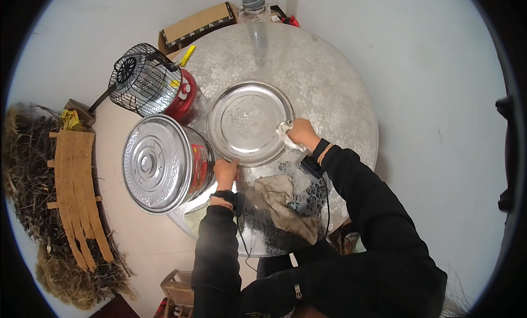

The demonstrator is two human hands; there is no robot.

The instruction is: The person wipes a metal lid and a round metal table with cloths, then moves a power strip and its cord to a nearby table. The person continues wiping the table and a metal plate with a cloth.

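Note:
A round stainless-steel tray (249, 116) lies on the patterned tabletop in front of me, with wet-looking spots on its bottom. My left hand (226, 171) grips the tray's near left rim, thumb uppermost. Bunched in my right hand (304, 132) is a whitish cloth (285, 133), pressed against the right side of the rim. A second, stained beige cloth (280, 198) lies crumpled on the table, nearer my body. Close beside my left hand stands a large lidded metal pot (154, 163) with a red label.
The round table (333, 83) has a flower-patterned cover. A red heater with a black wire guard (144, 79) is behind the pot; a yellow-handled tool (188, 55) lies near it. A cardboard box (197, 25) is beyond the table. Brushwood (29, 161) and wooden slats (76, 186) are at left.

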